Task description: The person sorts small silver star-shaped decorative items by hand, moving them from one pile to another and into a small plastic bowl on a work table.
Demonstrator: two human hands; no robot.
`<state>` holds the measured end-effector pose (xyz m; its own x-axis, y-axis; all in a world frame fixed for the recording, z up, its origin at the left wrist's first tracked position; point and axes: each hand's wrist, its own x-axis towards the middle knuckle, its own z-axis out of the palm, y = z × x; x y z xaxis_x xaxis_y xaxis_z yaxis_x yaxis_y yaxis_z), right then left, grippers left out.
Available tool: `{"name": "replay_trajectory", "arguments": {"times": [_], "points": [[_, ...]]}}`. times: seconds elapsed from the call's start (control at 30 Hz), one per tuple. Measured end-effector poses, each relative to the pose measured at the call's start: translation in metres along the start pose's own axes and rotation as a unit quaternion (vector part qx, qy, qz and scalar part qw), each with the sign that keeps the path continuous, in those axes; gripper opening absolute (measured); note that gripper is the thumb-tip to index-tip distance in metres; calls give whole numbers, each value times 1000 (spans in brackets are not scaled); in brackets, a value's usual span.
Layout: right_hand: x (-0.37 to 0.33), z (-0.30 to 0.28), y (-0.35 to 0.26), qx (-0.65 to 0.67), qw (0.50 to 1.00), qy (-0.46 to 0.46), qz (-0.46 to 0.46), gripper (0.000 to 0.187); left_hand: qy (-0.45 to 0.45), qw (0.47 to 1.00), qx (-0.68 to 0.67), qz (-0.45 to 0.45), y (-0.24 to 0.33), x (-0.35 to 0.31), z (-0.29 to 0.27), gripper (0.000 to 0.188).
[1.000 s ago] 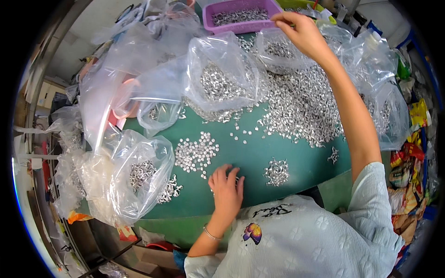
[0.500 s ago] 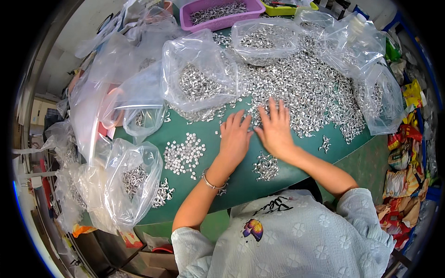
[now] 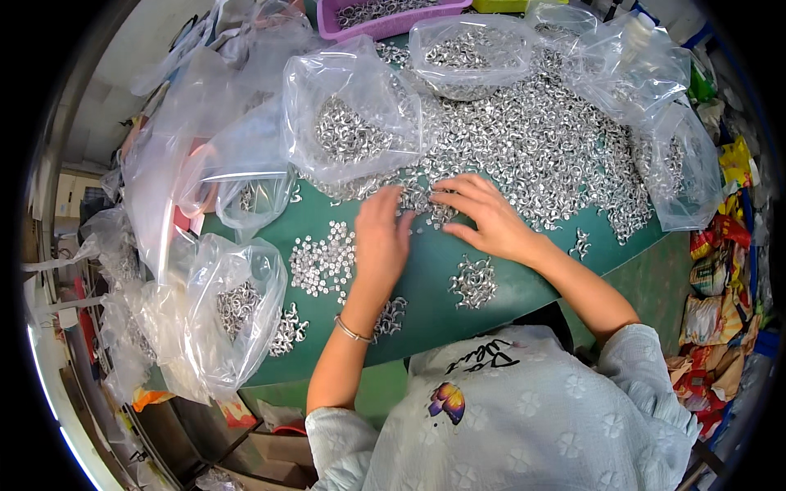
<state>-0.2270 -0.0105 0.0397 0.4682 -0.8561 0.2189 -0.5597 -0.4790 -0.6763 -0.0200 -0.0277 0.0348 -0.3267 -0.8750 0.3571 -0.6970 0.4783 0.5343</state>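
Note:
A broad heap of small curved silvery metal pieces point(image 3: 532, 155) covers the far middle and right of the green table. At its near edge, my right hand point(image 3: 485, 219) reaches in from the right, fingers stretched leftward and touching several pieces. Facing it is my left hand point(image 3: 381, 236), slightly blurred, its thumb apart from the fingers and its fingertips by the heap's edge. Neither hand shows a piece held in it. Small pale round pieces point(image 3: 322, 260) lie spread left of my left hand. A small pile of curved pieces point(image 3: 472, 282) sits nearer me.
Clear plastic bags with metal pieces stand at the far middle point(image 3: 352, 123), near left point(image 3: 237, 311) and right point(image 3: 679, 172). Small piles lie by my left wrist point(image 3: 391, 317) and the near-left bag point(image 3: 288, 331). A purple basket point(image 3: 393, 26) is at the back.
My left hand has moved left and nearer me. My right hand has turned so its fingers point left, and the gap between the hands has widened, showing metal pieces there.

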Motion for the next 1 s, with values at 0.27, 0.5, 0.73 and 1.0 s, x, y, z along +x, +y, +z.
{"name": "replay_trajectory", "arguments": {"times": [0.27, 0.5, 0.73, 1.0], "points": [[7, -4, 30, -168, 984, 34, -54, 24, -88, 995, 37, 36, -3, -8, 8, 35], [21, -6, 28, -222, 962, 156, 11, 23, 29, 989, -129, -69, -10, -15, 3, 31], [36, 13, 26, -141, 988, -3, -55, 29, 20, 805, -514, -294, -13, 19, -5, 30], [24, -12, 38, -270, 948, 169, 3, 15, 54, 809, -515, -278, -25, 9, -9, 27]]}}
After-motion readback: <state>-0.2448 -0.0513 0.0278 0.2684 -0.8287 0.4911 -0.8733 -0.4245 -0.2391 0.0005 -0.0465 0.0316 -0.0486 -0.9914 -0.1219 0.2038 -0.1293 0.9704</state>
